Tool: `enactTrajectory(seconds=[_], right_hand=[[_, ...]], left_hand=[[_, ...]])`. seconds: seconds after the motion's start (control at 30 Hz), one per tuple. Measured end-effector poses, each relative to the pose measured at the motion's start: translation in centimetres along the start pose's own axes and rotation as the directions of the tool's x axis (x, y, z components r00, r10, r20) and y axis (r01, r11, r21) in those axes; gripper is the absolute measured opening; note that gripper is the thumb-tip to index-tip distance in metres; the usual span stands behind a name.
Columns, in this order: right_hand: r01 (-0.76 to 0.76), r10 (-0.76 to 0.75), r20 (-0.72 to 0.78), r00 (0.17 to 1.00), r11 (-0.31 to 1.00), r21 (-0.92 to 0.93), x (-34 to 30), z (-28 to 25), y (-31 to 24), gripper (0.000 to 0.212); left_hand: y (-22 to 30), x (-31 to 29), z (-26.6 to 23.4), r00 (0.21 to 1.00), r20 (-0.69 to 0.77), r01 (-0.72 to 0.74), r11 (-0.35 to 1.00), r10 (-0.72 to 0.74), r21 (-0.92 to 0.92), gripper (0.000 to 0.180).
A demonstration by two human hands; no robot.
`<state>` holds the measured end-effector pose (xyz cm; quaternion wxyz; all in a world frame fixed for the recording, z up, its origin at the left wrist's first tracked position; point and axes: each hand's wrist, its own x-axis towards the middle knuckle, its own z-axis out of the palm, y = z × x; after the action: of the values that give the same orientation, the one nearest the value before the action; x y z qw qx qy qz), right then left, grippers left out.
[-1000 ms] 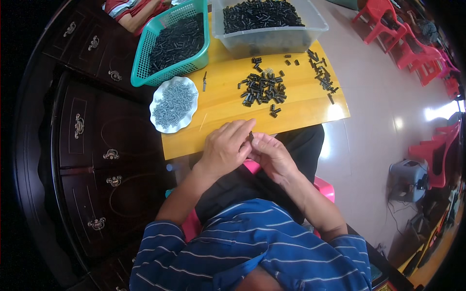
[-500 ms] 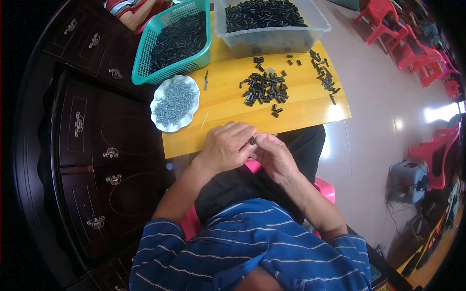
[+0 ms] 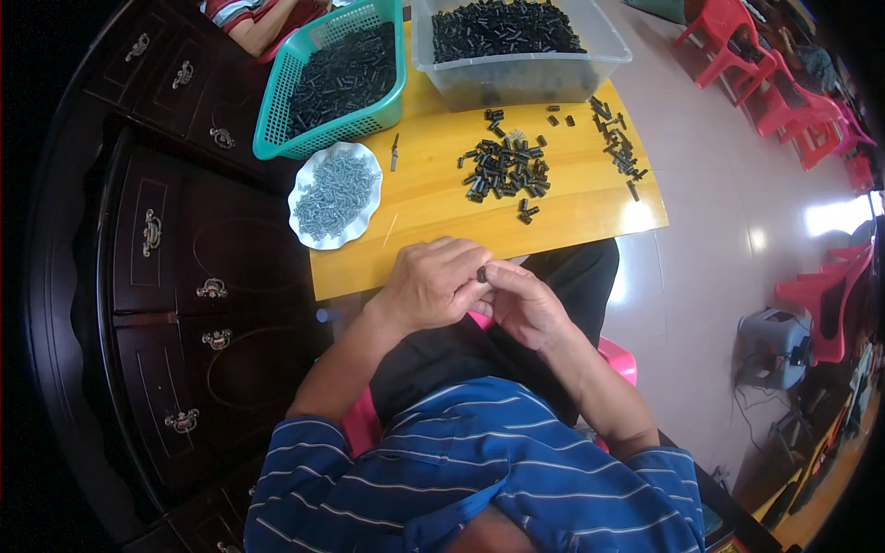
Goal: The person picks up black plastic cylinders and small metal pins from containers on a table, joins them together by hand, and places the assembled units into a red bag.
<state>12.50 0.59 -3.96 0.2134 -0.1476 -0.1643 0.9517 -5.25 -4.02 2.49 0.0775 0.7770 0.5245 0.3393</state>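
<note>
My left hand [image 3: 433, 282] and my right hand [image 3: 524, 300] meet over my lap, at the near edge of the yellow table [image 3: 424, 217]. Between their fingertips they pinch a small black cylindrical part [image 3: 481, 274]; only its dark end shows. The fingers hide the rest of it. Beyond my hands lies a loose pile of short black tubular parts [image 3: 502, 170]. To the left of it stands a white scalloped dish [image 3: 371, 217] holding many small silvery metal pieces [image 3: 334, 195], too small to name exactly.
A green plastic basket [image 3: 392, 106] and a clear plastic bin [image 3: 516, 81], both full of black parts, stand at the back. A slim metal tool [image 3: 395, 155] lies beside the dish. More black parts [image 3: 618, 138] line the right edge. Another person's arm [image 3: 263, 29] shows at upper left.
Both hands stay together on the small black part. My right thumb has shifted slightly over it and the fingers have closed in a little. The objects on the table keep their places.
</note>
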Motion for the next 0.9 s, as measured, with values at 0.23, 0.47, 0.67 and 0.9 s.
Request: enactTrajectory(seconds=[0.23, 0.47, 0.67, 0.9], right_hand=[[0.067, -0.076, -0.035, 0.997, 0.977, -0.203, -0.2, 0.4, 0.1, 0.028], [0.070, -0.080, -0.048, 0.996, 0.980, -0.187, -0.1, -0.3, 0.6, 0.022], [0.054, -0.064, -0.061, 0.996, 0.987, -0.148, -0.2, -0.2, 0.7, 0.022], [0.067, -0.088, -0.084, 0.993, 0.971, -0.228, 0.0, 0.5, 1.1, 0.022]], left_hand=[[0.2, 0.4, -0.8, 0.997, 0.063, 0.036, 0.999, -0.033, -0.038, 0.033], [-0.1, 0.4, -1.2, 0.991, 0.114, -0.066, 0.998, 0.063, 0.024, 0.027], [-0.5, -0.2, -1.2, 0.981, 0.175, -0.099, 0.991, 0.082, 0.091, 0.027], [-0.4, -1.1, -0.9, 0.993, 0.118, -0.016, 0.997, 0.008, 0.073, 0.031]])
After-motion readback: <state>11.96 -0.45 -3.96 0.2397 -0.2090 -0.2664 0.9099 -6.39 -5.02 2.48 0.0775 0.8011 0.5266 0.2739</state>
